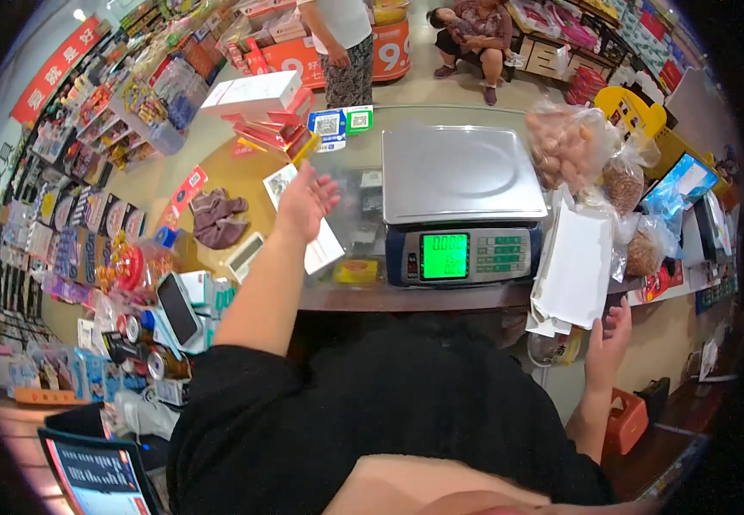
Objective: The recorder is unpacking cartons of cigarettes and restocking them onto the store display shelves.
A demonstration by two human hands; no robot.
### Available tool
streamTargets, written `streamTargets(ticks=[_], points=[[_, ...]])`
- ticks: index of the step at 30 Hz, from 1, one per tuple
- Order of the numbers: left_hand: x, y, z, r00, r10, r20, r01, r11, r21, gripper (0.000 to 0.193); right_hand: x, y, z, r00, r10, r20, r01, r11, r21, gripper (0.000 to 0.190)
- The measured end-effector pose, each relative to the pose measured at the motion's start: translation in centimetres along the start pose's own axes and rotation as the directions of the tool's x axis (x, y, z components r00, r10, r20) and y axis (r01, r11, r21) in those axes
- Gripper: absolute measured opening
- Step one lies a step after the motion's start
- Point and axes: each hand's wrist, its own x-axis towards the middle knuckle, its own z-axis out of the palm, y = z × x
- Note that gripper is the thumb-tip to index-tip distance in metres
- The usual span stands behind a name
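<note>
My left hand (306,201) reaches over the glass counter, palm up with the fingers apart, and holds nothing. Under it lies a long white box (325,248), partly hidden by the hand and wrist. Just beyond the fingertips is a red and yellow open box (285,138). To the right stands a digital scale with a bare steel pan (462,174) and a lit green display (444,256). My right hand (610,341) hangs at the counter's near edge, fingers loosely spread, beside a stack of white paper sheets (571,264). It seems to grip nothing.
Clear plastic bags of eggs (568,145) and brown grains (626,177) crowd the counter's right. A mauve cloth (219,217), a smartphone (179,309) and jars (166,364) lie left. A monitor (95,473) stands lower left. Across the counter one person stands; another sits holding a child.
</note>
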Motion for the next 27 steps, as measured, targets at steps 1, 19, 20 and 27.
streamTargets(ticks=[1,19,20,27], points=[[2.2,2.0,0.1,0.998,-0.051,-0.036,0.049,0.997,-0.055,0.070,-1.2,-0.7,0.0,1.000,0.030,0.001,-0.030,1.000,0.006,0.062],[16.3,10.9,3.5,0.872,-0.149,-0.466,0.060,0.978,-0.199,0.064,-5.8,-4.5,4.5,0.956,0.254,0.145,-0.271,0.956,0.115,0.038],[15.2,9.7,2.5,0.918,-0.088,-0.387,0.013,0.981,-0.193,0.060,-4.8,-4.8,5.2,0.957,0.223,0.188,-0.250,0.958,0.138,0.037],[-1.0,-5.6,0.6,0.957,0.171,0.234,-0.104,0.955,-0.276,0.051,3.3,-12.4,12.1,0.799,-0.149,0.582,-0.068,0.940,0.334,0.037]])
